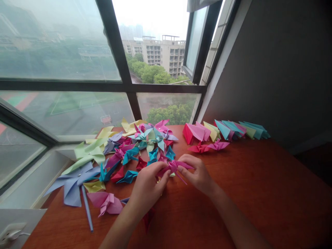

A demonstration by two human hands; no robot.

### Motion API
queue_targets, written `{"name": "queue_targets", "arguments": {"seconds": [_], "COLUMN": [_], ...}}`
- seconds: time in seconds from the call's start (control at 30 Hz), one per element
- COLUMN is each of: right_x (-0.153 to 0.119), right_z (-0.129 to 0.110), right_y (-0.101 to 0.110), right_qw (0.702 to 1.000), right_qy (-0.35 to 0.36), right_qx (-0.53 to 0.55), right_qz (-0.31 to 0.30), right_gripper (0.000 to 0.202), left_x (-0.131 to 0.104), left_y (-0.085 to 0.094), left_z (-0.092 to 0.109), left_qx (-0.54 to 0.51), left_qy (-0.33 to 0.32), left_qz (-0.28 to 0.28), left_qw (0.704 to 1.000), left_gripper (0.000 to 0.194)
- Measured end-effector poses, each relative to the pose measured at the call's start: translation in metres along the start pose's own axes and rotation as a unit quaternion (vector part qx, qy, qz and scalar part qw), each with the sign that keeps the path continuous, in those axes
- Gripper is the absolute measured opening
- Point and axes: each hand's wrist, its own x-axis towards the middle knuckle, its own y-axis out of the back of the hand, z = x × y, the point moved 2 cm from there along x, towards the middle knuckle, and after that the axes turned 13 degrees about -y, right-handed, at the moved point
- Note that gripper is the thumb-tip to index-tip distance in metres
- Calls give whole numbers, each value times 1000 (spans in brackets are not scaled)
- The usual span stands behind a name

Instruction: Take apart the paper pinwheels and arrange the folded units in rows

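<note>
"Dark-framed windows (129, 88) look out on trees (153, 73) and pale buildings (166, 55), above a brown wooden table (259, 186) where a person handles paper with bare hands. Where is the piece in hand?"

"Pink folded paper (173, 166) sits between the two hands, its long axis running left to right, with a thin tip slanting toward the near right. Whether it touches the table cannot be told."

"Which hand is nearer to it?"

"Neither; both are on it. The left hand (151, 178) pinches the left part between thumb and fingers, and the right hand (198, 173) grips the right end the same way. Some left fingertips are hidden."

"And what crowds them?"

"Small blue paper (170, 153) and other folded pieces lie just beyond the fingers, with a many-coloured spread to the far left. A blue pinwheel (74, 183) lies at left, near pink paper (106, 204). Red paper (148, 219) is partly hidden by the left forearm."

"Anything at far right?"

"A row of paper planes (225, 130), well apart from the hands, with a red paper bird (199, 148) just in front."
</note>
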Motion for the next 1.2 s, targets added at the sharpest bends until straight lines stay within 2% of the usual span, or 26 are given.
{"name": "queue_targets", "arguments": {"seconds": [0.1,0.23,0.43,0.53,0.73,0.87,0.97,1.1,1.2], "right_x": [1,1,-1,-1,0,1,0,0,0], "right_z": [-1,3,15,16,19,20,20,23,24], "right_y": [0,0,-6,-7,-3,-4,-7,-10,-10], "right_qw": [998,981,907,899,915,919,902,858,833], "right_qy": [-14,-84,-186,-198,-188,-183,-195,-232,-231], "right_qx": [59,166,359,369,346,340,370,439,482], "right_qz": [-15,-53,-120,-128,-84,-82,-109,-132,-141], "right_gripper": [18,20,21,23,26,23,20,21,22], "left_x": [0,1,3,3,3,3,4,3,3], "left_y": [0,4,9,10,11,12,12,11,11], "left_z": [-2,-1,4,3,-1,0,2,0,-1], "left_qx": [-3,-47,-159,-160,-134,-125,-126,-136,-160], "left_qy": [3,11,37,50,61,63,58,59,68], "left_qz": [-2,-5,-20,-7,20,15,4,-3,1], "left_qw": [1000,999,986,986,989,990,990,989,985], "left_gripper": [12,14,19,19,20,21,20,20,21]}}
